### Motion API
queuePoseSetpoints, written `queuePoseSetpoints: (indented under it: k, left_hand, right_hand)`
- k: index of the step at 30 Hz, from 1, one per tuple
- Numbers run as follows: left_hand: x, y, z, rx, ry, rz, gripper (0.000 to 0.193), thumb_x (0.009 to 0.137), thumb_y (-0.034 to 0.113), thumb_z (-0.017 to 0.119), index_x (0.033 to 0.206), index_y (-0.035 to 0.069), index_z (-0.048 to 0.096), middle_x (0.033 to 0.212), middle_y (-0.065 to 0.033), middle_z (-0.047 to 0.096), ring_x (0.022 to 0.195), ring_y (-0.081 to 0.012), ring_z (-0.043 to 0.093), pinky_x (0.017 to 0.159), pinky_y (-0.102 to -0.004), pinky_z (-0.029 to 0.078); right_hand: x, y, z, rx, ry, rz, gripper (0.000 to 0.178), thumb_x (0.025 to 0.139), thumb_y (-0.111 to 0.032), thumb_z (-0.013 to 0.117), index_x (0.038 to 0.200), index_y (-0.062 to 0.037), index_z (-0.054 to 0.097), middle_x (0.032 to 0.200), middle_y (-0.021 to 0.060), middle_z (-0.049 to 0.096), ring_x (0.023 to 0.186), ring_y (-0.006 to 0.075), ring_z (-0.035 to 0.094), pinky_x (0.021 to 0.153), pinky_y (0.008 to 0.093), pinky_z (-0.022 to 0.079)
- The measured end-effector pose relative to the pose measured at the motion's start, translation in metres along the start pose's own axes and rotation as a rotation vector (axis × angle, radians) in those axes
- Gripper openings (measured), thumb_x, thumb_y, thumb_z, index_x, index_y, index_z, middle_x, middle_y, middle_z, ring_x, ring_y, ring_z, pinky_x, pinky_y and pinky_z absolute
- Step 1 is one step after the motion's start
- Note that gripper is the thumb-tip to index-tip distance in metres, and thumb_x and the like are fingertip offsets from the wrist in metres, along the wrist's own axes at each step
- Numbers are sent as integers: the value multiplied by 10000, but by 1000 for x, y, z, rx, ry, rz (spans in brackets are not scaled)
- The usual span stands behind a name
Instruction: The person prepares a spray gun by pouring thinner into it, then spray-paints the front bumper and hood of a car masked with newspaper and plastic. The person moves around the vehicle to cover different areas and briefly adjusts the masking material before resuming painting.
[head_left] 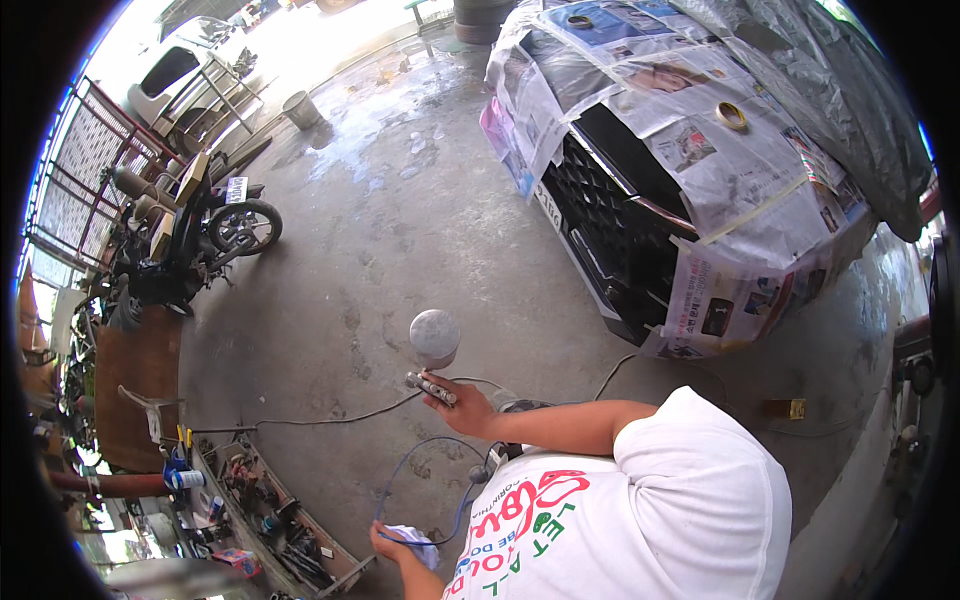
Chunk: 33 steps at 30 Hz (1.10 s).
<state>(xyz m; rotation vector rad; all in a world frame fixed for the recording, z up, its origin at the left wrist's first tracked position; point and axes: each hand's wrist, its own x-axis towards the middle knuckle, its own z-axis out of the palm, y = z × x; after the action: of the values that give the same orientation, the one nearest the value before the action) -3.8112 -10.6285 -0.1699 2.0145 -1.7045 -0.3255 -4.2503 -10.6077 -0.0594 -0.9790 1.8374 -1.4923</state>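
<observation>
My right hand (466, 408) is closed around the handle of a spray gun (432, 388). A round pale grey cup (434, 334) sits on top of the gun. Lower down, my left hand (390, 545) is closed on a crumpled white cloth (415, 543). A thin blue hose (392, 480) loops up from beside the cloth and back toward my body; whether the fingers also hold it, I cannot tell.
A car front with a black grille (600, 220), masked with newspaper (700, 150), stands at the far right. Tape rolls (731, 117) lie on it. A motorcycle (215, 225) is at the left. A dark cable (345, 418) crosses the concrete floor near a long tray of tools (275, 520).
</observation>
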Motion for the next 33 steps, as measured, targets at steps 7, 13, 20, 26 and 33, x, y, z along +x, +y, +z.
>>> queuePoseSetpoints:
  k: [7,13,20,26,33]
  left_hand:
    - [19,65,72,162,207,-412,325,992,318,673,950,1,731,844,-229,714,802,-402,685,753,-466,540]
    - [246,148,201,172,93,-344,311,998,298,660,960,-6,711,868,-254,703,823,-419,676,771,-477,535]
    - [747,271,280,145,-140,153,334,1033,278,581,1020,-46,659,951,-295,688,899,-457,657,824,-514,504]
    - [1029,560,394,133,-155,604,307,1077,354,490,1079,83,635,1068,-191,631,973,-458,607,820,-542,465]
    - [1113,793,551,-222,-162,918,317,1068,303,536,1031,8,647,1064,-207,610,973,-436,608,836,-492,477]
  right_hand:
    - [274,-22,58,-26,199,-67,470,965,-348,706,1404,-224,591,1220,162,712,1068,401,688,852,456,563]
    - [499,9,98,-55,347,-25,497,980,-389,680,1413,-168,579,1238,162,705,1082,411,677,854,459,560]
    - [739,-19,130,-14,544,217,507,991,-416,662,1425,-167,576,1217,179,711,1082,405,683,860,457,550]
    - [879,-32,103,-17,837,185,474,1010,-367,635,1378,-70,598,1135,224,720,1035,427,691,853,464,544]
    - [1060,47,23,-241,1255,188,333,1023,-287,605,1219,-25,668,1063,223,723,1000,441,681,839,473,534]
